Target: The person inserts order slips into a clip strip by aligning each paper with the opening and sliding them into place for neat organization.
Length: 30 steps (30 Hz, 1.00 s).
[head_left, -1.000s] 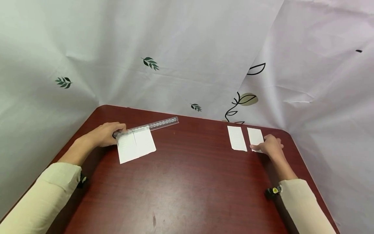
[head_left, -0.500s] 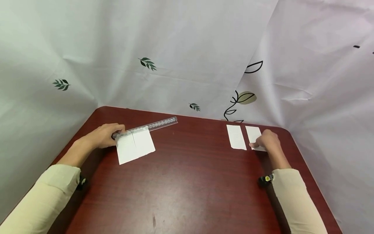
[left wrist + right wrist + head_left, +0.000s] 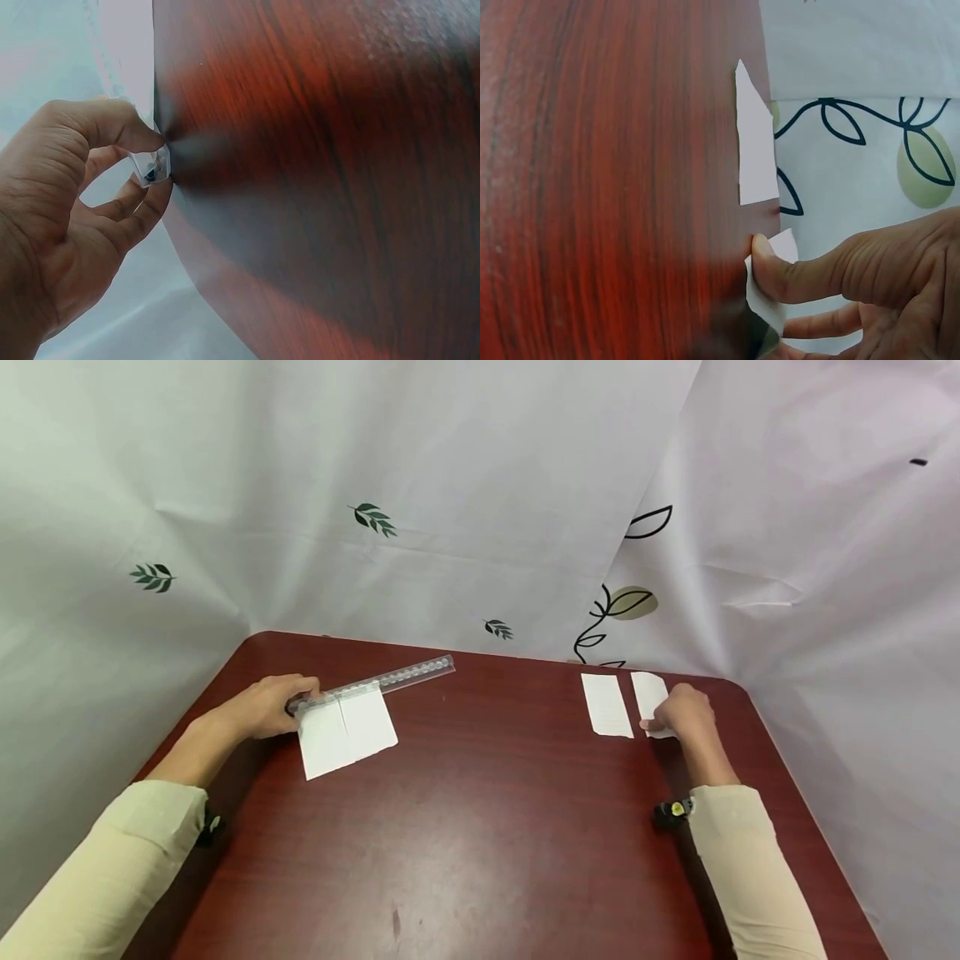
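My left hand holds the near end of a clear plastic ruler with a row of round marks along it. In the left wrist view, thumb and fingers close round the ruler's end. The ruler lies across the top of a white paper piece, which has a slit or line down from its upper edge. At the right, my right hand pinches a white paper strip by its right side, thumb on top. The strip looks bent in the right wrist view. Another strip lies flat just left of it.
Everything lies on a dark red wooden table with rounded far corners. White cloth with leaf prints hangs behind and at both sides, close to the table's edges.
The right hand has drawn in a little and its fingers have closed on the right strip, which now looks slightly bent. The left hand, ruler and paper under it have stayed still.
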Available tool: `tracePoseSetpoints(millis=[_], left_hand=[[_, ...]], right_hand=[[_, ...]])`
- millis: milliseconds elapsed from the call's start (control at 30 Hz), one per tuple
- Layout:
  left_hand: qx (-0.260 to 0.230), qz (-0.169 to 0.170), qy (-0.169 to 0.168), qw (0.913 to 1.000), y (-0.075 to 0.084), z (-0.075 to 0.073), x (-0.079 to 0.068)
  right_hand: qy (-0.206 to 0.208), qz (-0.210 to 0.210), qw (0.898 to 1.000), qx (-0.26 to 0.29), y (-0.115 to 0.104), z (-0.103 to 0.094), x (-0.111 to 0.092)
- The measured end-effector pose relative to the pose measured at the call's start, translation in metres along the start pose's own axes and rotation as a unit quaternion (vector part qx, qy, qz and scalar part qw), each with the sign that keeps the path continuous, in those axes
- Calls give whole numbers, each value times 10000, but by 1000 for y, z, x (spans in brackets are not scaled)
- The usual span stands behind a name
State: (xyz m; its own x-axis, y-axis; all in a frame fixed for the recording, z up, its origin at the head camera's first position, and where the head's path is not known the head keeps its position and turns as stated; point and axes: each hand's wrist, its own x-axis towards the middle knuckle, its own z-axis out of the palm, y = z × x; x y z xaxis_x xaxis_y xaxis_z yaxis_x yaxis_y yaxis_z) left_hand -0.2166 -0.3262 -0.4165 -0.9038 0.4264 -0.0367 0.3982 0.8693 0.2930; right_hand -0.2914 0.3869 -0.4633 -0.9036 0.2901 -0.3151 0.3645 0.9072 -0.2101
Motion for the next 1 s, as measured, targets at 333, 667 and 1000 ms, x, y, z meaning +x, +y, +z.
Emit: tracePoseSetpoints(millis=[333,667,1000], left_hand=[[12,5,53,10000,0,0,1],[13,-32,12,10000,-1,1,2],[-41,45,48,10000,-3,2,2]], right_hand=[[-145,-29,9998,-115,-4,-6,-3],[-227,176,9993,226,8,7,23],[-15,191,9992,344,-19,-7,-26]])
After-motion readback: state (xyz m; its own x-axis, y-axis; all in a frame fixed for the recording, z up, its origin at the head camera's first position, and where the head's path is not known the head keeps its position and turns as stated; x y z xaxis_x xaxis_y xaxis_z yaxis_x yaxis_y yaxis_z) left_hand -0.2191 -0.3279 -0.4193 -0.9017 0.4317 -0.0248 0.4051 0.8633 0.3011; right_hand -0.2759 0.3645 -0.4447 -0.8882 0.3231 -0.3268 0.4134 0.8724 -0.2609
